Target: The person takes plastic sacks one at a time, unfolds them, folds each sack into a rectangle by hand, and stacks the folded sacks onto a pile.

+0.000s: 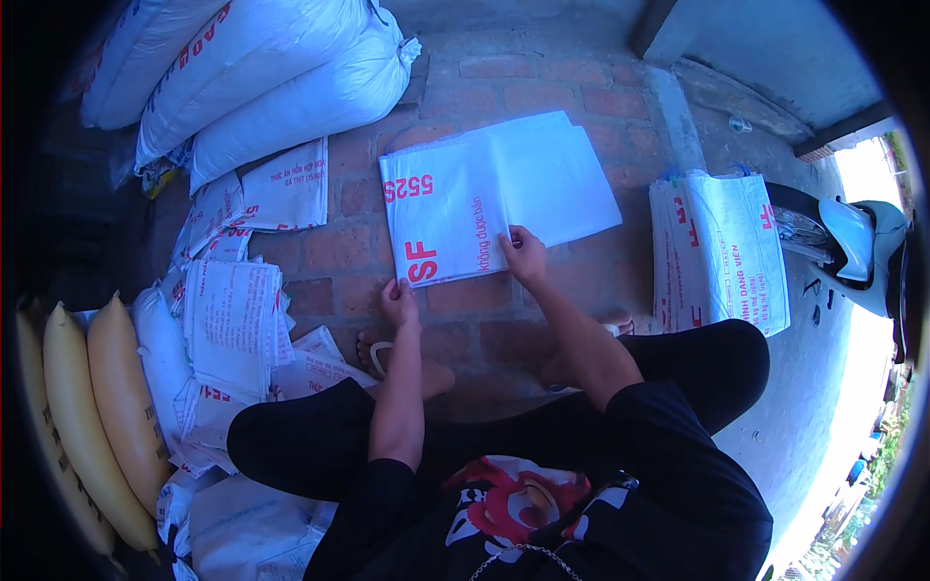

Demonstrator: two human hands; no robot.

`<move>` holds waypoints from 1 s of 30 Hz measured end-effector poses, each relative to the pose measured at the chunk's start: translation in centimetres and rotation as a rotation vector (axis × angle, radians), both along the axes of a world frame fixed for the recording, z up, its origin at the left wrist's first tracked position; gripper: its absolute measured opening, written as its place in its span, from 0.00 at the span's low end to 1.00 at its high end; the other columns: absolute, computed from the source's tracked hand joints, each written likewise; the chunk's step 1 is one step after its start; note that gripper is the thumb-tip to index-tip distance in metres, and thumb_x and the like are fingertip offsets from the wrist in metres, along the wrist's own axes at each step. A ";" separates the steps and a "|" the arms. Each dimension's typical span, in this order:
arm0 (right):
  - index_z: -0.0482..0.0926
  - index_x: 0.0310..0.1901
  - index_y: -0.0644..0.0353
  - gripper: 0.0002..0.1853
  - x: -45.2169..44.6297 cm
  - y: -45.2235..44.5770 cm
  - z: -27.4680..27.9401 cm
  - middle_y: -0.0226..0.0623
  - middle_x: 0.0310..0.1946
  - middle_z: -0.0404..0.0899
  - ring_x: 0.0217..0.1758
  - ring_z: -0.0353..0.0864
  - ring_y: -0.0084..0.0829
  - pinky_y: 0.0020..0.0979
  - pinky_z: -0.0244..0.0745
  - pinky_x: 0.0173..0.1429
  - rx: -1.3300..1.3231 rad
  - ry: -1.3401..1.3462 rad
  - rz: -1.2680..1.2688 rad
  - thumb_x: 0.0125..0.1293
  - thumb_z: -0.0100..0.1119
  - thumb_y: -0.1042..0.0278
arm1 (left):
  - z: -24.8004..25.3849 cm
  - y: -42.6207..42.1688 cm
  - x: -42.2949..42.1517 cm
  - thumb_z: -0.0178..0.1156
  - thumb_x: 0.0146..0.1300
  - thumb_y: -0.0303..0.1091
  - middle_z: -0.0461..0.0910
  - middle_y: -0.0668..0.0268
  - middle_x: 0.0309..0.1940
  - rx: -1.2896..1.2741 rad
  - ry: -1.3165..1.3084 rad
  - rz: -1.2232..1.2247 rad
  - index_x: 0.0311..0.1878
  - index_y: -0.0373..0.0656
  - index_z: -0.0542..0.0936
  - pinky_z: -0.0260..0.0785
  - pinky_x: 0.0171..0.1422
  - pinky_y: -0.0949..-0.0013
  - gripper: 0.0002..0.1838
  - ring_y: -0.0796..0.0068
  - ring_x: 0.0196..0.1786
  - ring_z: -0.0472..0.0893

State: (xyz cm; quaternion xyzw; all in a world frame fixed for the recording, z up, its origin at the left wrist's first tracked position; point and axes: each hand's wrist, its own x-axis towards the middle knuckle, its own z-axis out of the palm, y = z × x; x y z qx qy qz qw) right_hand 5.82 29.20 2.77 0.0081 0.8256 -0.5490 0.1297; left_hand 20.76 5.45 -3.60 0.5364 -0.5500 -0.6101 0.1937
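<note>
A flat white woven sack with red print lies on the brick floor in front of me, one part folded or layered over another. At its near left corner, my left hand is closed, pinching the edge. My right hand grips the near edge further right, beside small red lettering, with thumb and fingers together. The sack's right part is plain white and spreads beyond the printed part. Whether it is a second sack underneath, I cannot tell.
Right of me lies a stack of folded printed sacks, with a motorbike behind it. Loose sacks pile up on the left, near yellow filled bags. Full white sacks are heaped at the back left.
</note>
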 end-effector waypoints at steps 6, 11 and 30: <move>0.83 0.57 0.63 0.23 -2.1 -0.5 -0.8 0.47 0.38 0.89 0.40 0.90 0.37 0.37 0.82 0.47 0.082 0.083 0.030 0.69 0.65 0.53 | 0.1 1.2 0.5 0.68 0.69 0.32 0.83 0.62 0.47 0.004 0.048 -0.022 0.62 0.35 0.75 0.78 0.46 0.73 0.22 0.75 0.43 0.82; 0.83 0.57 0.61 0.23 -3.9 -0.3 -2.9 0.46 0.39 0.88 0.40 0.89 0.39 0.39 0.82 0.48 0.230 0.108 0.042 0.68 0.66 0.53 | -0.9 0.5 1.3 0.70 0.68 0.38 0.83 0.64 0.45 -0.103 -0.084 -0.187 0.61 0.36 0.77 0.75 0.43 0.72 0.23 0.78 0.43 0.81; 0.80 0.61 0.56 0.26 -3.9 0.2 -0.7 0.42 0.51 0.84 0.50 0.85 0.37 0.38 0.79 0.55 0.097 -0.025 0.065 0.64 0.71 0.57 | 2.7 1.0 1.6 0.73 0.65 0.40 0.82 0.67 0.45 0.303 0.074 -0.304 0.61 0.38 0.76 0.72 0.42 0.75 0.27 0.80 0.40 0.79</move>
